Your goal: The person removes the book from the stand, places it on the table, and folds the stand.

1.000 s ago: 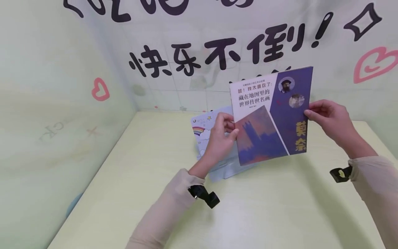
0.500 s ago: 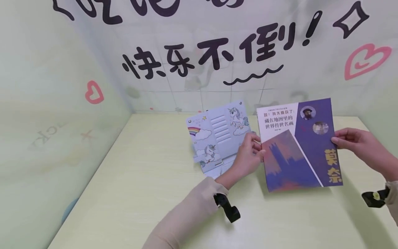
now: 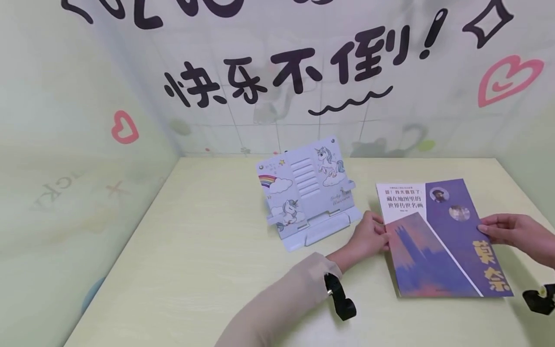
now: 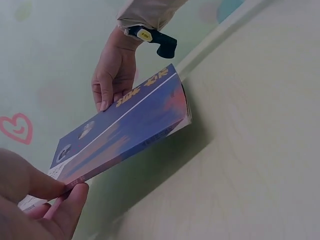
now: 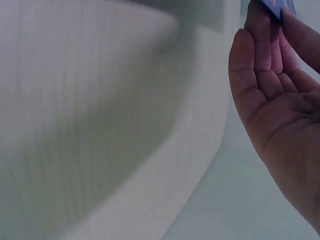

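A thin book (image 3: 442,241) with a purple, white and painted cover is held between both hands, low over the right side of the table. My left hand (image 3: 368,236) pinches its left edge; in the left wrist view the thumb (image 4: 45,185) lies on the cover and fingers are beneath. On the opposite edge my right hand (image 3: 520,236) pinches the book with the thumb on top. Only a corner of the book (image 5: 276,7) shows in the right wrist view. A gap with shadow lies under the book in the left wrist view.
A pale blue book stand (image 3: 310,188) with unicorn pictures leans open on the table (image 3: 195,270), left of the book. Behind it rises a white wall (image 3: 243,125) with black lettering. A pale green wall (image 3: 52,193) borders the left side.
Both hands have carried the book to the right and down, away from in front of the book stand and closer to the table. The stand, partly covered before, is now fully visible.
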The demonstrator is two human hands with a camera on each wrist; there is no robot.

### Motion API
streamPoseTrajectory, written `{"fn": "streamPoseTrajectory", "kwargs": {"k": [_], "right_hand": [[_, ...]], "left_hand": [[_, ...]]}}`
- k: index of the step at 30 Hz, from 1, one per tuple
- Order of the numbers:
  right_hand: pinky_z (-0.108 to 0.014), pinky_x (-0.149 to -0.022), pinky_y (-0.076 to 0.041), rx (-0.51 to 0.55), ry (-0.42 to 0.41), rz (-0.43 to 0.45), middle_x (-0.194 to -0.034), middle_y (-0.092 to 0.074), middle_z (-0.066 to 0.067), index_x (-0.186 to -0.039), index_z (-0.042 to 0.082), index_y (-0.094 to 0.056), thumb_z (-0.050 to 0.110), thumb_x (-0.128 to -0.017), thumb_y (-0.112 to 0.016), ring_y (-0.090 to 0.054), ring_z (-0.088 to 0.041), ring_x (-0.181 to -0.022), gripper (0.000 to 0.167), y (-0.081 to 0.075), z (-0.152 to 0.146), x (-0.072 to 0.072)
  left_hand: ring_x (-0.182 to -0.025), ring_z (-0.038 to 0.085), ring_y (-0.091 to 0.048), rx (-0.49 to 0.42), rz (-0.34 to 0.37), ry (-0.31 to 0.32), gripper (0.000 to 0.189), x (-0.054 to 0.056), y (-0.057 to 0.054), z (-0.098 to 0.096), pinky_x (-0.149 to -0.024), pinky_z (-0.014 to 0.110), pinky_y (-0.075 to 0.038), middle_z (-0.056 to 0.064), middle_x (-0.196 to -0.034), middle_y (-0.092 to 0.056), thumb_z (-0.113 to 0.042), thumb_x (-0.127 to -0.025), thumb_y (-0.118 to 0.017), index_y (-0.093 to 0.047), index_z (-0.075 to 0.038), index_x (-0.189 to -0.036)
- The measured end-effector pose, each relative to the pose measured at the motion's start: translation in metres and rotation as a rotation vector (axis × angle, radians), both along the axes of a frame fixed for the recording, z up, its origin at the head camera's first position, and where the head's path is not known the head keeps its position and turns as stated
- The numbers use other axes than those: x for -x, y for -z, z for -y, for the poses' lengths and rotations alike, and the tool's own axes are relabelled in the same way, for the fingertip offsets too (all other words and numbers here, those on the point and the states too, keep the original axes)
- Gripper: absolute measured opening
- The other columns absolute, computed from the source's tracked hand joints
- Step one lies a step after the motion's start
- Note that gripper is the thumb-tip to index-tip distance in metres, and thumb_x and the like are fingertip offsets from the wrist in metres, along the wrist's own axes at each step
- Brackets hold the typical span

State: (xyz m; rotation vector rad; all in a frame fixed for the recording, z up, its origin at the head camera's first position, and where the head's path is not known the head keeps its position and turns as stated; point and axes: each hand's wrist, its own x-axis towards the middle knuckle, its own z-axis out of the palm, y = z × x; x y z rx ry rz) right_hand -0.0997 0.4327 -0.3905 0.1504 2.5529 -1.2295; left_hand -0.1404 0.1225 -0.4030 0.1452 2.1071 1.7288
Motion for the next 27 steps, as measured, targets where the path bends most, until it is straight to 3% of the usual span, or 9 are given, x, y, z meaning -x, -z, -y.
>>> {"fn": "streamPoseTrajectory", "kwargs": {"k": [8,15,21,27], "right_hand": [[-0.028,-0.069,-0.054,0.048,0.055,0.131,-0.088,-0.065,-0.008,-0.113,-0.027,-0.039,0.028,-0.096,-0.048,-0.063,-0.013,-0.074,0.058,0.017,-0.01,-0.007],[-0.027,-0.068,-0.054,0.055,0.068,0.194,-0.088,-0.065,-0.008,-0.114,-0.028,-0.04,0.032,-0.093,-0.053,-0.062,-0.014,-0.073,0.064,0.021,-0.015,-0.009],[-0.028,-0.067,-0.054,0.061,0.088,0.209,-0.086,-0.066,-0.008,-0.113,-0.027,-0.043,0.028,-0.093,-0.054,-0.063,-0.014,-0.073,0.059,0.021,-0.016,-0.01],[-0.028,-0.068,-0.054,0.027,0.086,0.22,-0.089,-0.066,-0.01,-0.115,-0.025,-0.044,0.025,-0.095,-0.051,-0.063,-0.014,-0.075,0.055,0.018,-0.015,-0.012]], "left_hand": [[-0.05,0.022,-0.058,0.021,0.088,0.011,0.028,-0.002,0.013,-0.009,-0.047,0.027,-0.052,0.004,-0.069,-0.052,0.009,-0.079,-0.064,-0.045,-0.006,-0.092],[-0.052,0.026,-0.063,0.086,0.144,0.001,0.023,0.0,0.013,-0.013,-0.043,0.027,-0.051,0.008,-0.06,-0.058,0.007,-0.076,-0.068,-0.051,-0.004,-0.086],[-0.046,0.02,-0.06,0.148,0.123,0.066,0.021,0.001,0.004,-0.006,-0.04,0.025,-0.048,0.009,-0.05,-0.058,0.003,-0.076,-0.07,-0.051,-0.003,-0.081],[-0.041,0.012,-0.053,0.182,0.091,0.106,0.017,0.002,0.003,0.0,-0.04,0.022,-0.048,0.008,-0.049,-0.057,0.0,-0.076,-0.072,-0.056,-0.003,-0.081]]}}
